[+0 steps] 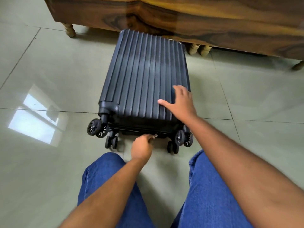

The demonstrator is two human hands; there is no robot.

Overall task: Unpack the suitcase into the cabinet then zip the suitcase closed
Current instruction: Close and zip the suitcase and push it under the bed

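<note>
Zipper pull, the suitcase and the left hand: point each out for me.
zipper pull [155, 136], head view, on the metal tab.
suitcase [144, 71], head view, middle of the ribbed lid.
left hand [141, 148], head view, back of the hand.

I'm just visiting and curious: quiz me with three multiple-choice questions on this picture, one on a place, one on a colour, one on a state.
1. Where does the suitcase lie?
A on a bed
B on the tiled floor
C on a chair

2. What colour are the person's trousers?
A blue
B white
C red

3. What does the left hand do?
A hangs idle
B lies flat on the lid
C pinches the zipper pull

Answers: B, the wheels sit by the tiles; A, blue denim on both legs; C, its fingers close on the pull, while the right hand rests on the lid.
</note>
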